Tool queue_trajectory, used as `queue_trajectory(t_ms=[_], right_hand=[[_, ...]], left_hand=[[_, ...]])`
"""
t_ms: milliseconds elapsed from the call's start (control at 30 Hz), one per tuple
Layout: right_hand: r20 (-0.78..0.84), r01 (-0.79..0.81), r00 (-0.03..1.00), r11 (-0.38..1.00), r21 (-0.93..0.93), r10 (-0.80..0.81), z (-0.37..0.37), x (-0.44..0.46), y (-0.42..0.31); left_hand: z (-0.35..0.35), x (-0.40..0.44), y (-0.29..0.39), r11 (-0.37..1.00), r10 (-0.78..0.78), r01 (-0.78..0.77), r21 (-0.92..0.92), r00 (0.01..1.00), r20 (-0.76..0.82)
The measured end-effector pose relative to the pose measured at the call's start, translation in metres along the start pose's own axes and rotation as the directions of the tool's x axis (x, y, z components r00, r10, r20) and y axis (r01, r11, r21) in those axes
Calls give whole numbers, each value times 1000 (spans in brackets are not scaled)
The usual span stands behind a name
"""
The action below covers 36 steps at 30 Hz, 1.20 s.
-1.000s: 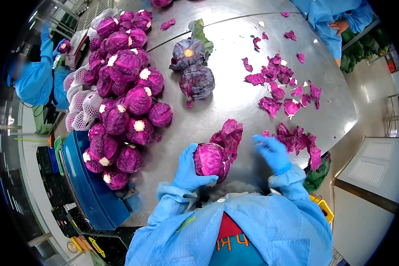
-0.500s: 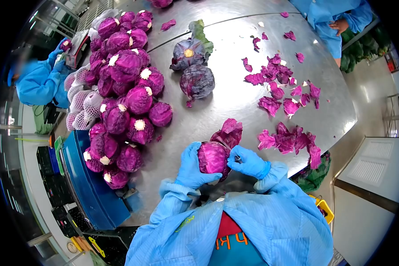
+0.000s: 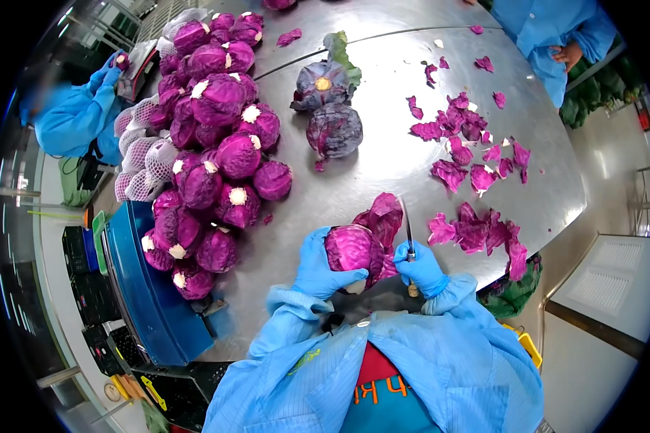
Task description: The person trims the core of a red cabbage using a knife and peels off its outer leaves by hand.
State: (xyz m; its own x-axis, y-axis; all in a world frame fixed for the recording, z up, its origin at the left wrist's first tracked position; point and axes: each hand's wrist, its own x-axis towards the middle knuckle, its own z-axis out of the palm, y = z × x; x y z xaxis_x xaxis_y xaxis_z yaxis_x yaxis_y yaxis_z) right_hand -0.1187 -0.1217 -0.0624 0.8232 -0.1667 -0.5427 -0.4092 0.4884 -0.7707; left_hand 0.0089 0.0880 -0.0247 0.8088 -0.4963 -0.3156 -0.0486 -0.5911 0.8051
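A purple cabbage is held in my left hand, blue-gloved, with the fingers wrapped round its left side and the thumb beneath. Its pale cut stem end shows at the bottom, and loose outer leaves stick out behind it. My right hand, also gloved, is closed round the handle of a knife. The slim curved blade points away from me, just right of the loose leaves. Two dark, untrimmed cabbages lie farther up the metal table.
Trimmed cabbages are heaped on the left, beside net-wrapped ones. Torn leaves lie scattered on the right. A blue bin stands at the left edge. One co-worker is at the far left, another at the upper right.
My right hand came in from the right to the cabbage, then drew slightly back with the knife now plainly visible. The view has shifted a little. The left co-worker's arms have come down.
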Motion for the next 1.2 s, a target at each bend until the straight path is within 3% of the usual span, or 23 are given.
queue_trajectory(t_ms=[100, 200, 267, 300, 367, 400, 433, 467, 533, 600, 667, 733, 900, 967, 1000, 1100, 1200], right_hand=[[-37, -39, 998, 994, 106, 44, -1, 0, 2], [-92, -51, 994, 985, 165, 67, 0, 0, 0], [-156, -39, 985, 980, 197, 70, 5, 1, -4], [-188, 65, 982, 969, 237, -20, -6, 5, 1], [-265, 271, 945, 913, 304, -192, -57, 14, 12], [-416, 275, 890, 948, 163, -187, -73, 7, -6], [-545, 211, 802, 969, -125, -245, -84, 0, -17], [-540, 200, 783, 947, -250, -308, -117, 4, -3], [-529, 172, 752, 892, -417, -393, -111, -1, -9], [-297, 206, 761, 648, -733, -577, -91, 6, -4], [-238, 266, 843, 758, -596, -483, -29, 6, -13], [-148, 158, 949, 827, -539, -278, 16, 10, -10], [-74, 102, 976, 729, -677, -205, 55, 20, -17], [-41, 170, 959, 683, -710, -282, 57, 15, -24], [-24, 201, 948, 658, -726, -317, 57, 12, -25], [245, 420, 685, 98, -902, -686, 52, 14, -3], [422, 546, 560, -65, -835, -713, 38, 20, 2]], left_hand=[[4, 1, -7, 999, 32, -33, -33, 999, -37], [6, 2, -11, 997, 57, -53, 51, 994, -88], [7, 4, -17, 998, 65, -66, -16, 994, -90], [7, 5, -19, 996, 69, -74, -49, 993, -91], [-5, 12, -21, 923, -25, 32, -384, 999, 23], [-10, 14, -22, 842, -54, 96, -532, 994, 93], [-8, 15, -25, 754, -78, 68, -653, 997, 13], [-12, 17, -28, 671, -151, 153, -726, 986, 69], [-13, 22, -28, 645, -198, 200, -738, 976, 91], [-10, 23, -22, 688, -185, 193, -700, 979, 88], [-7, 21, -17, 732, -189, 192, -654, 979, 77], [-3, 20, -13, 758, -165, 158, -633, 985, 48], [1, 20, -24, 824, -133, 138, -550, 990, 48], [2, 21, -25, 813, -140, 144, -565, 989, 51], [2, 21, -23, 801, -145, 151, -580, 988, 57], [-2, 24, -21, 802, -130, 144, -579, 989, 65], [-5, 20, -12, 818, -108, 95, -567, 994, 11]])
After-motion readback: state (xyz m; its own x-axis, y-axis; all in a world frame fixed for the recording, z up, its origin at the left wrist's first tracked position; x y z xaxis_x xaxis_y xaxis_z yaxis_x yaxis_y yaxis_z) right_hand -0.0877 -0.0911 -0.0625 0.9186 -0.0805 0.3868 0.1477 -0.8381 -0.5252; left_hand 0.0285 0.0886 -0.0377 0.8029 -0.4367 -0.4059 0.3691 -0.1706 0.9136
